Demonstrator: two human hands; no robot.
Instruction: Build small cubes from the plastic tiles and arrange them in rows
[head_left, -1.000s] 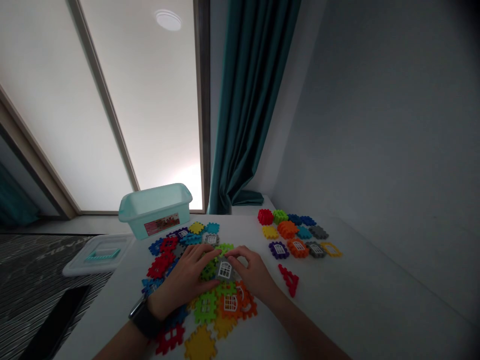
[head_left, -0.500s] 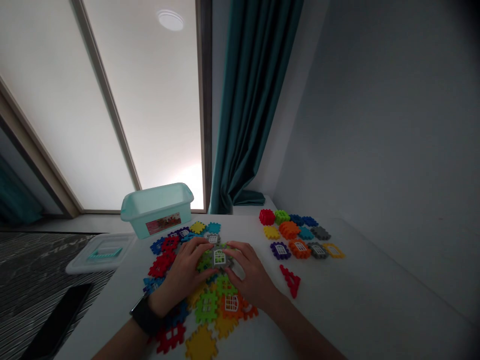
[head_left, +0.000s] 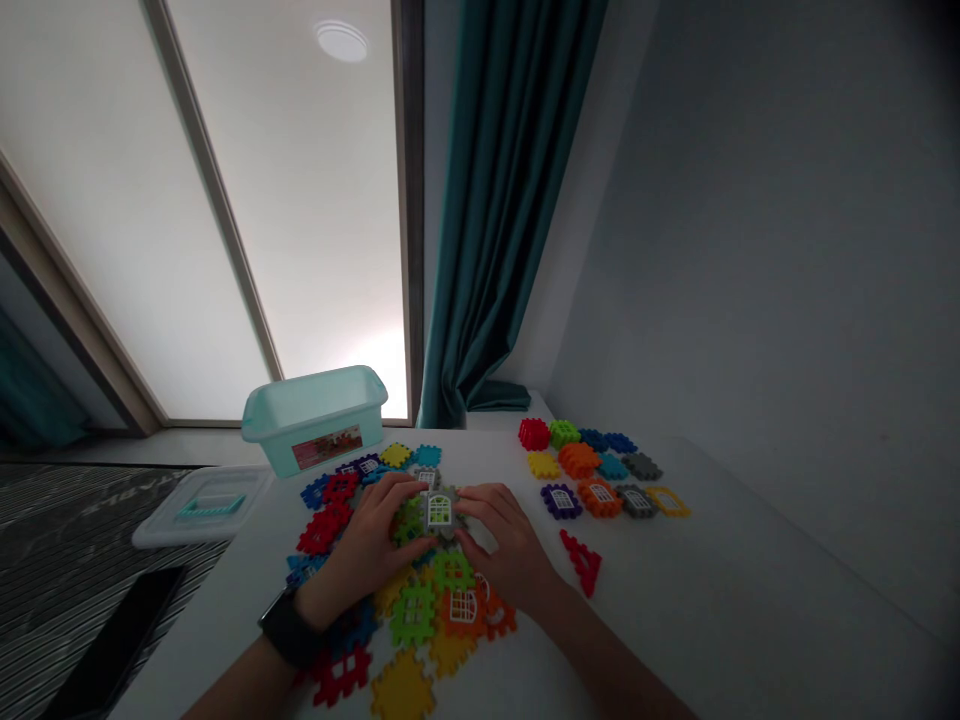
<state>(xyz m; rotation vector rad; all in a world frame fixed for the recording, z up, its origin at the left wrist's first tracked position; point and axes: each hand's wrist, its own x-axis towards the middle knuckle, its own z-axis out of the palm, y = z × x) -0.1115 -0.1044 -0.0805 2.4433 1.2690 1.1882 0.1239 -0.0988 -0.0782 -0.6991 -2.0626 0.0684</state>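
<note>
A grey notched tile with a white window [head_left: 439, 510] is held above the pile of coloured tiles in the middle. My left hand [head_left: 373, 535] grips its left side between thumb and fingers, a dark watch on that wrist. On the right side, the fingertips and thumb of my right hand [head_left: 504, 545] touch the same tile's edge. Beneath and around the hands lie a green tile [head_left: 412, 613], an orange tile with a white window [head_left: 462, 608], a yellow tile [head_left: 403, 686] and a red tile [head_left: 341, 675], some overlapping.
A teal bin [head_left: 322, 415] stands at the back left, beside a translucent lid [head_left: 202, 507]. Sorted tile stacks, including orange [head_left: 578, 461] and purple [head_left: 561, 502], sit in rows on the right, with a red triangular piece [head_left: 581, 562] in front. A black flat object [head_left: 116, 640] lies lower left.
The fingers of my right hand have shifted slightly to the right along the tile's edge, showing more of the grey tile. The left hand has barely moved.
</note>
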